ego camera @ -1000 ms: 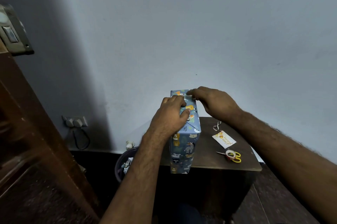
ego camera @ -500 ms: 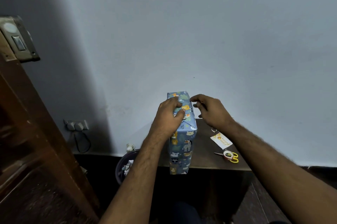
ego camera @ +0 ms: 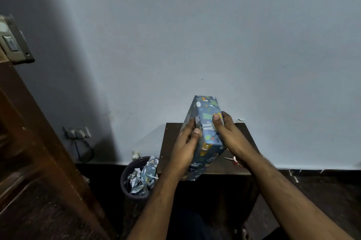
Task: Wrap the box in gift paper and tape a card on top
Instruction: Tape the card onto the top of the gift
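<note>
Head view: left hand [ego camera: 185, 148] and right hand [ego camera: 230, 138] clasp opposite sides of the tilted rectangular box [ego camera: 207, 132], smooth in blue animal-print paper, above the dark wooden bench [ego camera: 170, 142]. Crumpled paper scraps [ego camera: 143, 178] fill a round bin [ego camera: 125, 181] beside it.

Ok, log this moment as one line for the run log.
stage: box wrapped, card not on | box: tilted, held over table | left hand: grips left side | right hand: grips right side
</note>
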`<act>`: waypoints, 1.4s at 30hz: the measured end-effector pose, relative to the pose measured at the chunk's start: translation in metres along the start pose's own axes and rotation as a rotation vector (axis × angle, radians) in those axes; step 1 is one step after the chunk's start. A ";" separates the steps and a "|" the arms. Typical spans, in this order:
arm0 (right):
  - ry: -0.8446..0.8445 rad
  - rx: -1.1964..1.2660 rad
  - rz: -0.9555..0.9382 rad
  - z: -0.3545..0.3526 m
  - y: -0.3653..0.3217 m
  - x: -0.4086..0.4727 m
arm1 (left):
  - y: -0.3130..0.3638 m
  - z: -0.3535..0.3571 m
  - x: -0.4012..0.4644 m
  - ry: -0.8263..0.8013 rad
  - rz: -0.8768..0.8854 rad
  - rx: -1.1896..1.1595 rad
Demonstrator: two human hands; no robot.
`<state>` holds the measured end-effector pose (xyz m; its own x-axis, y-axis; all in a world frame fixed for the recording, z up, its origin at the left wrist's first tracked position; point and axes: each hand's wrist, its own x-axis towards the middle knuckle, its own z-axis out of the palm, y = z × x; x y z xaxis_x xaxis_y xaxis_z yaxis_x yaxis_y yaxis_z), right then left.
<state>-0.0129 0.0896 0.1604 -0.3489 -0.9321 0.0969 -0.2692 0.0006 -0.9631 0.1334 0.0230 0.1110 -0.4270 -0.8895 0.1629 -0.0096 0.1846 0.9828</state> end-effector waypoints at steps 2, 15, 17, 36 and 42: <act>0.101 -0.102 0.004 -0.013 -0.007 0.000 | 0.004 0.007 0.002 -0.061 0.081 0.125; 0.283 -0.020 0.349 -0.075 0.045 -0.007 | -0.036 0.058 -0.008 0.029 -0.004 0.492; 0.350 0.145 0.345 -0.074 0.060 -0.011 | -0.050 0.060 -0.018 0.142 -0.089 0.551; 0.043 0.401 0.456 0.013 0.141 0.038 | -0.093 0.039 -0.008 0.389 -0.645 -0.626; 0.107 0.005 0.342 0.009 0.167 0.064 | -0.110 0.048 0.008 0.206 -0.740 -0.137</act>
<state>-0.0722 0.0273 0.0038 -0.5105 -0.8349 -0.2058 -0.1158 0.3040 -0.9456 0.0875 0.0153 0.0003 -0.1762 -0.8235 -0.5392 -0.1083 -0.5282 0.8422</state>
